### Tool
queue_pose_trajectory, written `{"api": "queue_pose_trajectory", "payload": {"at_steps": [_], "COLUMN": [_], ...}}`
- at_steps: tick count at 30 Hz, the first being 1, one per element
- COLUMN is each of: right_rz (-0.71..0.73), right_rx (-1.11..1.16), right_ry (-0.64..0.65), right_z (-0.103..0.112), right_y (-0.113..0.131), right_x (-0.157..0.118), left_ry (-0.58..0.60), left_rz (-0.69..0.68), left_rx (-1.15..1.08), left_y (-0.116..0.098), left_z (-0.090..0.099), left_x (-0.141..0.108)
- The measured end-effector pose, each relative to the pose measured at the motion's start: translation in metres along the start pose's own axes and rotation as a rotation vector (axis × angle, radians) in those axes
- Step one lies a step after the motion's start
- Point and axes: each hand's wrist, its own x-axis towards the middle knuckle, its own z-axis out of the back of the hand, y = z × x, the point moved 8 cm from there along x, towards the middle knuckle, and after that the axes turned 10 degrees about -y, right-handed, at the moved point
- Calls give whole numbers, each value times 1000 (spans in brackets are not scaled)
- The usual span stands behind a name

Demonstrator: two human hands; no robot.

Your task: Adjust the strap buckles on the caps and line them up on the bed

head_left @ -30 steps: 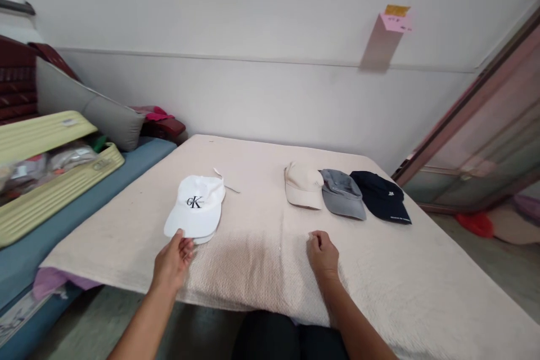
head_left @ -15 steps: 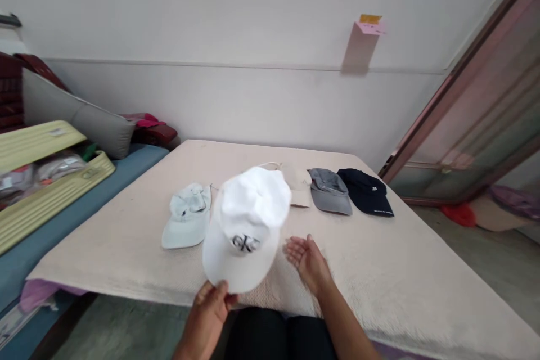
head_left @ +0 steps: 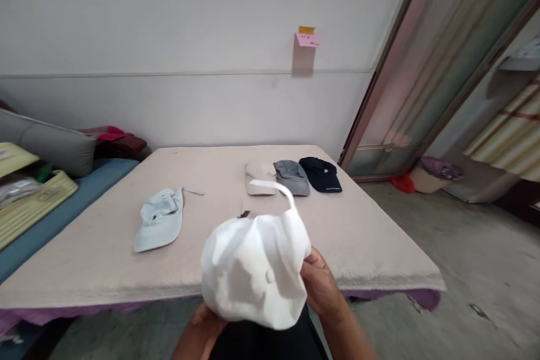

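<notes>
Cream cloth [head_left: 219,180] lies before a white wall [head_left: 189,11]. Over its near edge, the right hand [head_left: 321,281] grips the white cap [head_left: 253,275] at its right side; the left hand [head_left: 202,329] holds it low left, fingers hidden. Its strap [head_left: 291,197] curls upward. Beyond, a beige cap [head_left: 258,171], grey cap [head_left: 291,175] and navy cap [head_left: 319,174] sit side by side; a pale blue cap [head_left: 161,220] lies left.

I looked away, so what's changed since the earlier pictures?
The white cap was lifted off the pale blue cap, rightward and nearer the camera; the right hand joined the left hand in holding it. The beige cap, gray cap and navy cap stayed put.
</notes>
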Motion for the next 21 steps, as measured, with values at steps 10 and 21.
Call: {"api": "queue_pose_trajectory", "payload": {"at_steps": [10, 21], "right_rz": [188, -40], "right_rx": [-461, -486], "right_ry": [182, 295], "right_z": [-18, -17], "right_y": [0, 13], "right_x": [-52, -101], "left_ry": [167, 28], "left_rz": [68, -137], "left_rx": [111, 285], "left_y": [-53, -61], "left_z": [-28, -37], "left_x": [-50, -78]}}
